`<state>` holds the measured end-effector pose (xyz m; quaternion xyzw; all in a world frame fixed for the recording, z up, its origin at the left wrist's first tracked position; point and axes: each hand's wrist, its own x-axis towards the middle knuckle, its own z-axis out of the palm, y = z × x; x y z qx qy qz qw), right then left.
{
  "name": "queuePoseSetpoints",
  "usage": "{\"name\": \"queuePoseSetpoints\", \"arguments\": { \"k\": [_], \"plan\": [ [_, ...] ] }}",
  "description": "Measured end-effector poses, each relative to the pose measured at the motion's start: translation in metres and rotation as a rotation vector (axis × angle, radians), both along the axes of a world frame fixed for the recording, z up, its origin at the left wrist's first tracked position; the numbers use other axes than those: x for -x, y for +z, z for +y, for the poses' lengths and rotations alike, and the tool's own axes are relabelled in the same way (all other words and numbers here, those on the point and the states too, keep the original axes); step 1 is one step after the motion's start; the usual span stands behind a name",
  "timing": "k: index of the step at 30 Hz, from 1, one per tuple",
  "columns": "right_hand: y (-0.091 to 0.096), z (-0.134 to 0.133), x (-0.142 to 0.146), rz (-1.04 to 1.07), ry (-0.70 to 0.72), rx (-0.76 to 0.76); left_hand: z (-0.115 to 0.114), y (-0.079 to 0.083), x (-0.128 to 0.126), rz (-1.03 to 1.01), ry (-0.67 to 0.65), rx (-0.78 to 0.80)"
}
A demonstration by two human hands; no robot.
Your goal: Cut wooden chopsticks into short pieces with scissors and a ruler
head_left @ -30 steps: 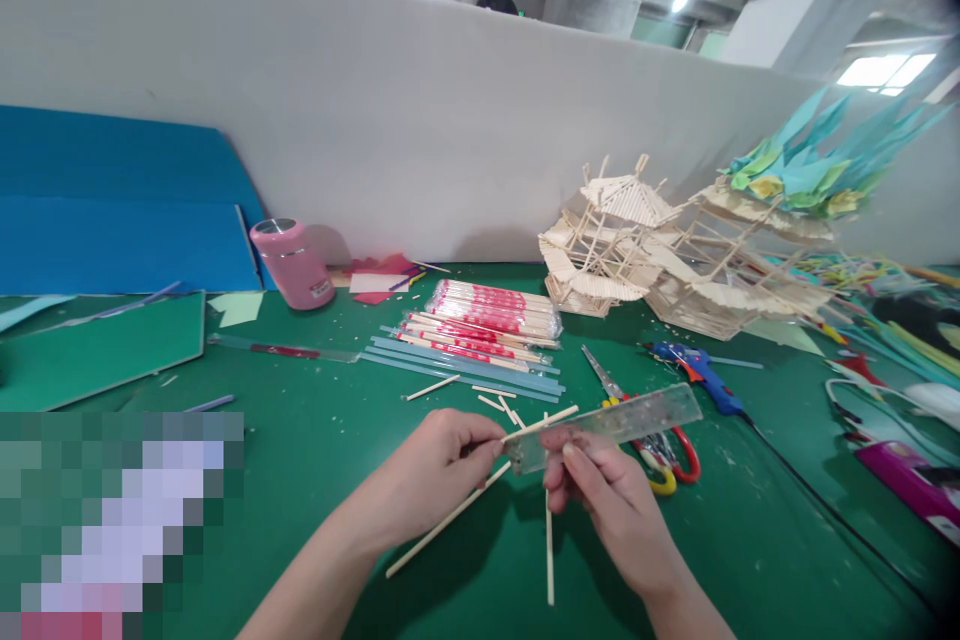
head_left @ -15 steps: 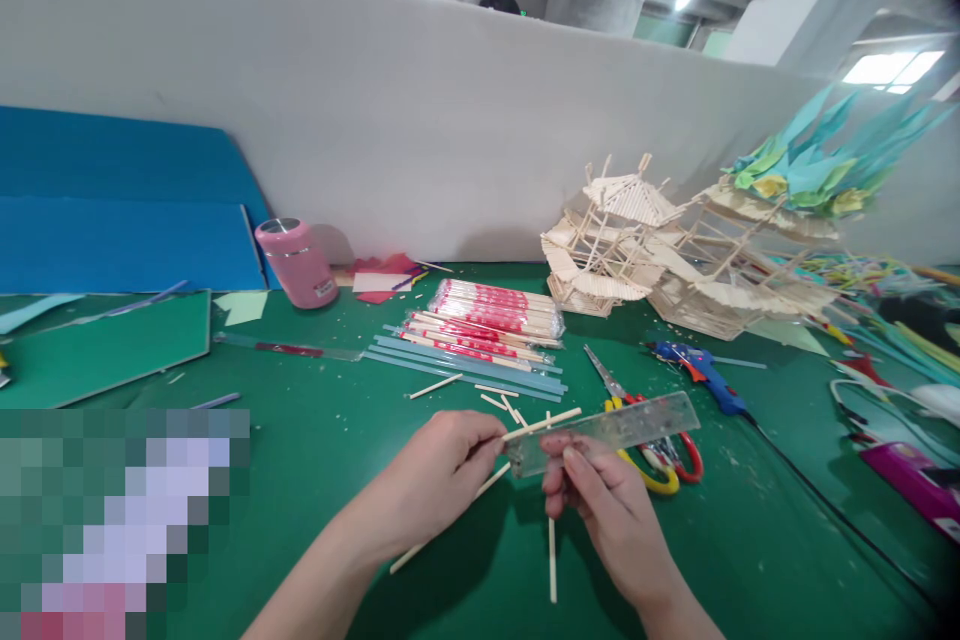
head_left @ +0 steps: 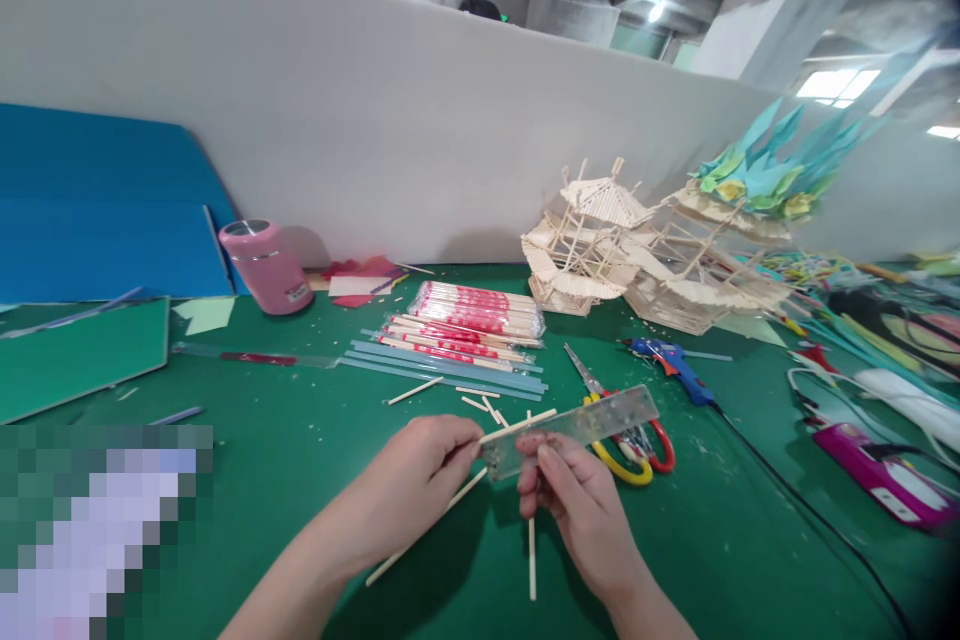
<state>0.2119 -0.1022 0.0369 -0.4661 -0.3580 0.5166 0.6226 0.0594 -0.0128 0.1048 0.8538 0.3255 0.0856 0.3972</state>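
Both hands (head_left: 431,465) with a thin stick (head_left: 523,423) along a clear ruler (head_left: 613,417), near scissors (head_left: 619,471)

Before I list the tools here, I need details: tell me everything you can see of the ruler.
The ruler is a flat, see-through strip, seemingly plastic, smudged near its left end; any markings are too blurred to read. The right hand grips it toward that end and shows through it. It is held above the green table, slanting up rightward in the picture, partly overlapping the scissors. A thin stick in the left hand runs along its upper edge.
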Motion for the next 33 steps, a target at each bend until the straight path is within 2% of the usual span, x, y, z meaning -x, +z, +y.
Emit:
{"name": "queuePoseSetpoints", "arguments": {
  "k": [7,12,18,33],
  "plan": [
    [-0.0003,0.0014,-0.0002,0.019,-0.010,0.013,0.0011,-0.0025,-0.0009,0.004,-0.007,-0.017],
    [0.0000,0.0031,0.0001,0.071,-0.011,0.014,0.0027,-0.0032,-0.0026,-0.012,-0.028,0.028],
    [0.0022,0.0041,0.0004,0.061,-0.019,0.008,0.0060,-0.0019,-0.0002,-0.004,0.027,0.040],
    [0.0046,0.0026,0.0006,0.044,-0.010,0.007,0.0055,0.0025,-0.0006,0.012,-0.004,0.091]
  ]
}}
